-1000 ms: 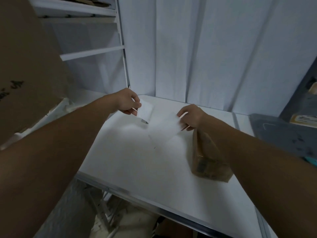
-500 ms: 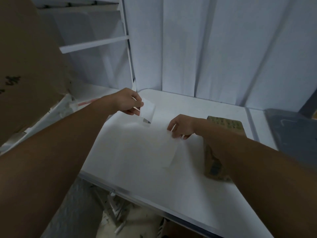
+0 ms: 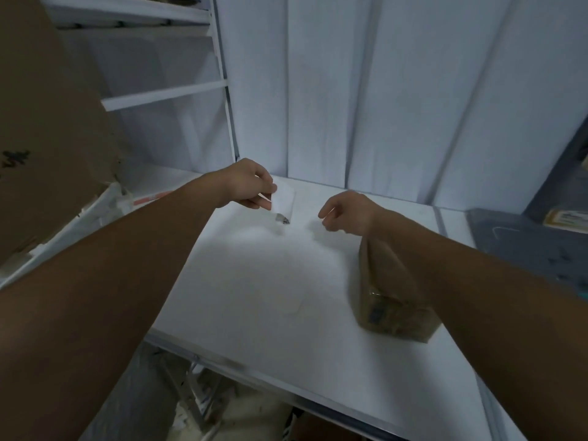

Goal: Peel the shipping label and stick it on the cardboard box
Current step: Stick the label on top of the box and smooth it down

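Over the white table [image 3: 254, 297], my left hand [image 3: 246, 186] has the shipping label [image 3: 284, 202] pinched between thumb and fingertips, hanging long side down with a dark printed corner at the bottom. Right hand [image 3: 346, 211] is loosely curled, holding nothing I can see. My right forearm hides most of the cardboard box [image 3: 389, 300], which lies lengthwise on the table, all blurry.
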